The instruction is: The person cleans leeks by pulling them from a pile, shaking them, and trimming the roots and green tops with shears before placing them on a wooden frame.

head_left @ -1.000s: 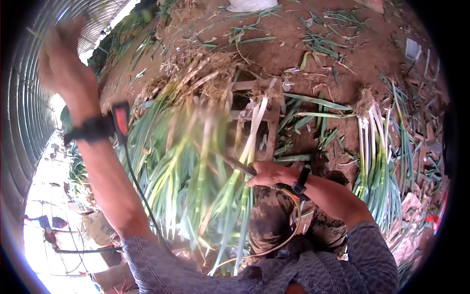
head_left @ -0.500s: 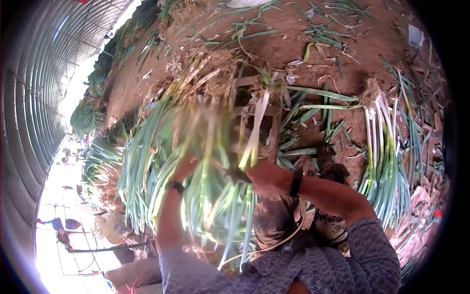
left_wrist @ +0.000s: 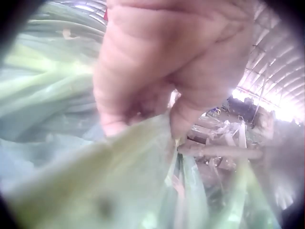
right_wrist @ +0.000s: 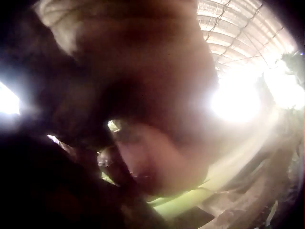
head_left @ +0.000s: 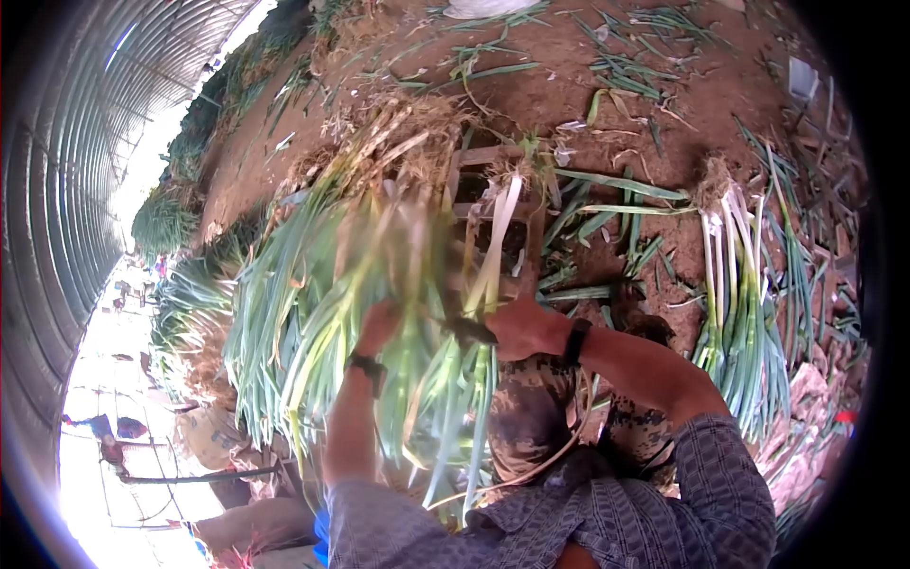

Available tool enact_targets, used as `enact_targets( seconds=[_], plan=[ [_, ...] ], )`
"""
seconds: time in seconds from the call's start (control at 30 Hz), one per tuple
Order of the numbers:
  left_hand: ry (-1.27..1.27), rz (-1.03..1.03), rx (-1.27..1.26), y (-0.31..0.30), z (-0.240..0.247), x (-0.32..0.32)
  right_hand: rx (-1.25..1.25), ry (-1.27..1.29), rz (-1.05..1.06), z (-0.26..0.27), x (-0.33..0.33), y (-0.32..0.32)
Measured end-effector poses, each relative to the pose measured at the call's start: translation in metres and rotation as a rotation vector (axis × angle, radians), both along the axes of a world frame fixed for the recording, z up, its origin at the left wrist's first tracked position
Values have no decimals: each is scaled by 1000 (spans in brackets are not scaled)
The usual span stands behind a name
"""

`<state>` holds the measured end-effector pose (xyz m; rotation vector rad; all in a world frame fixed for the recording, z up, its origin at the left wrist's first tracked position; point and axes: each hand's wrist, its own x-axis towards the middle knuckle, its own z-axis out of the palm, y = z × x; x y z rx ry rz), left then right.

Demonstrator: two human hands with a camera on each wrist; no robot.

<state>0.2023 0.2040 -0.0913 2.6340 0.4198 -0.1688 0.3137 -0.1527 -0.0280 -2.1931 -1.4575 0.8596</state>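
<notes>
Among the green onion leaves, the left hand point(head_left: 379, 327) pinches a broad leaf, seen close up in the left wrist view as the leaf point(left_wrist: 128, 167) between thumb and fingers of the hand point(left_wrist: 167, 62). To its right, the right hand point(head_left: 526, 327) grips a dark nozzle-like tool point(head_left: 469, 330) pointing left, whose thin rod point(left_wrist: 221, 151) also shows. White onion stalks point(head_left: 500, 223) stand just beyond the right hand; those left of them are blurred. In the dark right wrist view the hand point(right_wrist: 162, 95) has curled fingers, with a pale stalk point(right_wrist: 190, 202) beside it.
A wooden frame point(head_left: 534, 248) lies under the stalks. A separate onion bunch point(head_left: 739, 275) rests on the soil at the right, with cut leaves scattered beyond. A hose point(head_left: 559, 455) runs by the person's legs. More onions point(head_left: 194, 303) lie at the left.
The left hand came down from the raised upper left to the leaves, then shifted slightly right. The right hand stays near the stalks with the tool, having moved slightly right.
</notes>
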Motion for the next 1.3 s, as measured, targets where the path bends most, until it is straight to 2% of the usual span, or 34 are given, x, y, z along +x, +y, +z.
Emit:
enact_targets(
  seconds=[0.13, 0.2, 0.23, 0.33, 0.37, 0.47, 0.5, 0.6, 0.7, 0.8, 0.9, 1.0, 1.07, 1.17, 1.2, 1.3],
  plan=[
    [-230, -34, 482, -8, 16, -2, 15, -18, -96, 10, 3, -2],
    [-373, 14, 811, -33, 57, 10, 34, -47, -98, 18, 4, -7],
    [-372, 30, 864, -33, 59, 13, 42, -50, -102, 18, 4, -8],
    [138, 14, 443, -57, 67, 17, 73, -20, -160, -10, 6, -1],
    [125, 32, 449, -58, 50, 14, 95, -36, -190, -16, 6, 1],
    [26, 93, 474, -73, 45, 12, 124, -86, -188, -22, 6, 4],
    [-52, 98, 502, -69, 35, 10, 118, -75, -196, -23, 9, 4],
    [-34, 159, 444, -61, 8, 10, 95, 18, -273, -17, 22, 4],
    [-143, 125, 410, -67, -8, 9, 124, -28, -321, -28, 29, 7],
    [4, 101, 329, -71, -8, 5, 111, 16, -349, -37, 34, 5],
    [-201, -27, 127, -80, -17, -8, 126, 52, -408, -40, 35, 3],
    [-177, -16, -55, -82, -21, -18, 130, 45, -377, -43, 35, 4],
    [-60, 41, -287, -88, -8, -20, 116, 58, -388, -43, 36, 4],
    [-100, -138, -332, -89, 9, -16, 125, 33, -352, -41, 34, 2],
    [-31, -77, -383, -86, 8, -18, 132, 14, -331, -41, 34, 2],
    [121, 86, -519, -85, 12, -21, 210, -36, -481, -42, 39, 6]
  ],
)
